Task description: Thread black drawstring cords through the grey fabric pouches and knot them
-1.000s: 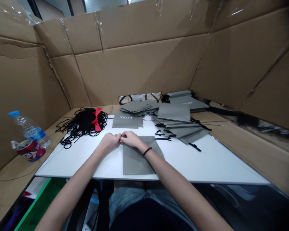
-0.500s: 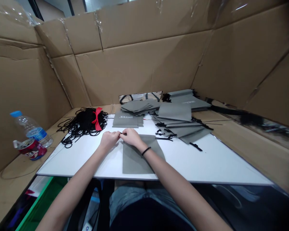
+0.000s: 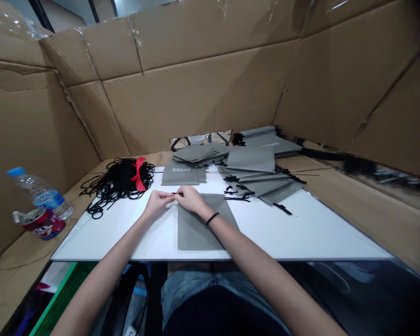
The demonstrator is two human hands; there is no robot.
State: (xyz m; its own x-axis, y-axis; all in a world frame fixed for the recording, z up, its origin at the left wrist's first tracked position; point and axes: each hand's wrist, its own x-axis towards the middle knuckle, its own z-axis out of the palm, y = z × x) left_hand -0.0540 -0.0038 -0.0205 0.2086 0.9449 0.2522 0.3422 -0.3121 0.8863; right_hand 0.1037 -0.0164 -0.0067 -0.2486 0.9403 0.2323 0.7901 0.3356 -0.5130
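Note:
A grey flat fabric pouch (image 3: 198, 231) lies on the white board (image 3: 147, 245) in front of me. At its top left corner my left hand (image 3: 157, 200) and my right hand (image 3: 189, 198) meet, fingertips almost touching. Both are closed in a pinch on a short bit of black cord (image 3: 177, 193), mostly hidden by the fingers. My right wrist wears a black band and crosses over the pouch. To the left lies a bundle of black cords (image 3: 121, 179) tied with a red ribbon (image 3: 139, 175).
Grey pouches printed INTEX (image 3: 180, 175) lie beyond my hands. A fanned pile of pouches (image 3: 252, 159) with black cord ends sits at the right. A plastic bottle (image 3: 52, 199) and a red can (image 3: 44, 224) stand at the left. Cardboard walls (image 3: 203, 88) enclose the table.
The view has shifted slightly. The fingers of my left hand have straightened a little from a tighter curl, still at the cord. My right hand stays at the pouch's corner.

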